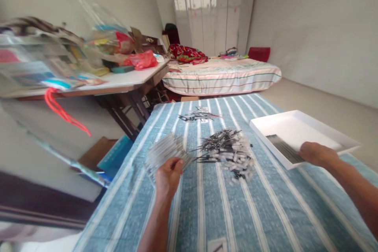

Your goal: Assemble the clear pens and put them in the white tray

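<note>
My left hand (169, 175) is closed in a pinch at the near right edge of a stack of thin clear tubes (165, 149), which look like pen barrels. What its fingertips hold is too small to make out. Beside it lies a heaped pile of slim black sticks with whitish ends (227, 151), resembling pen parts. On the right, my right hand (317, 153) reaches into a shallow white box (313, 128), its fingers curled and partly hidden. It touches the near end of a row of dark slender sticks (283, 149) lying side by side in the box.
A smaller scatter of dark thin pieces (199, 115) lies farther back on the blue striped cloth (189, 212). At left stands a cluttered white table (126, 80) with bags and a hanging red cord (66, 114). A bed (221, 76) stands beyond the cloth.
</note>
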Demonstrator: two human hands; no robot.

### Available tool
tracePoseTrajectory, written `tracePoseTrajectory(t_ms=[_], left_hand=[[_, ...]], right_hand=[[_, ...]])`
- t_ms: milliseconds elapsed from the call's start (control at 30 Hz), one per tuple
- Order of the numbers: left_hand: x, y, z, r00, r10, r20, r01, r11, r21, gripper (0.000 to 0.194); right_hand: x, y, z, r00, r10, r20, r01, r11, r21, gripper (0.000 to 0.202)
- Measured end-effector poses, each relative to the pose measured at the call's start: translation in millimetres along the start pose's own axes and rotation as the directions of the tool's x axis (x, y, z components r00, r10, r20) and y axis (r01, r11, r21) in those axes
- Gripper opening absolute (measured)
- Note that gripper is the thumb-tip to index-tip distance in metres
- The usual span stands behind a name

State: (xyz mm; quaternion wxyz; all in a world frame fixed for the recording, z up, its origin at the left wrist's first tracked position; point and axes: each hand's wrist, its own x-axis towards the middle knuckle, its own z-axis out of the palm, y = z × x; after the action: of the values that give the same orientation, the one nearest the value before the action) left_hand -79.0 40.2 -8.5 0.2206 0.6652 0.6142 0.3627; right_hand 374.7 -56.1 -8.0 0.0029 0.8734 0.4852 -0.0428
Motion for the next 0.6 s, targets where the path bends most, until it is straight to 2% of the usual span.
tracePoseTrajectory(t_ms=[100, 167, 233, 300, 333, 367, 433, 533, 600], left_hand=[[-2.1, -0.6, 3.8, 0.997, 0.073, 0.019, -0.074, 0.988, 0.134, 0.024], [-4.6, 0.7, 7.3, 0.993, 0.112, 0.046, -0.119, 0.964, 0.237, 0.020], [-7.3, 2.6, 10.2, 0.990, 0.122, 0.065, -0.137, 0.929, 0.345, 0.021], [-9.4, 4.6, 11.8, 0.992, 0.109, 0.068, -0.128, 0.885, 0.448, 0.023], [-10.1, 5.6, 12.1, 0.993, 0.099, 0.069, -0.120, 0.862, 0.493, 0.024], [-10.6, 6.6, 12.0, 0.993, 0.090, 0.073, -0.115, 0.838, 0.533, 0.023], [-10.8, 8.5, 11.4, 0.994, 0.076, 0.084, -0.111, 0.793, 0.599, 0.022], [-10.7, 11.3, 10.5, 0.993, 0.061, 0.101, -0.113, 0.738, 0.666, 0.021], [-11.0, 12.7, 10.3, 0.993, 0.048, 0.105, -0.108, 0.710, 0.695, 0.020]], right_hand=[[-9.6, -6.3, -7.6, 0.999, -0.010, 0.048, 0.011, 1.000, -0.015, 0.024], [-17.6, -15.8, -12.3, 0.999, -0.035, 0.040, 0.036, 0.999, -0.015, 0.030], [-27.4, -31.0, -15.3, 0.994, -0.108, 0.022, 0.108, 0.994, 0.008, 0.034], [-39.6, -52.7, -16.8, 0.970, -0.241, -0.013, 0.241, 0.969, 0.059, 0.034], [-46.6, -65.8, -17.3, 0.954, -0.300, -0.024, 0.301, 0.950, 0.084, 0.034], [-54.1, -80.3, -17.8, 0.916, -0.397, -0.060, 0.401, 0.908, 0.117, 0.033], [-69.2, -111.9, -18.3, 0.850, -0.514, -0.112, 0.526, 0.836, 0.157, 0.032], [-86.5, -160.2, -15.8, 0.768, -0.622, -0.150, 0.639, 0.758, 0.131, 0.028], [-90.9, -188.8, -10.2, 0.731, -0.668, -0.137, 0.682, 0.722, 0.117, 0.023]])
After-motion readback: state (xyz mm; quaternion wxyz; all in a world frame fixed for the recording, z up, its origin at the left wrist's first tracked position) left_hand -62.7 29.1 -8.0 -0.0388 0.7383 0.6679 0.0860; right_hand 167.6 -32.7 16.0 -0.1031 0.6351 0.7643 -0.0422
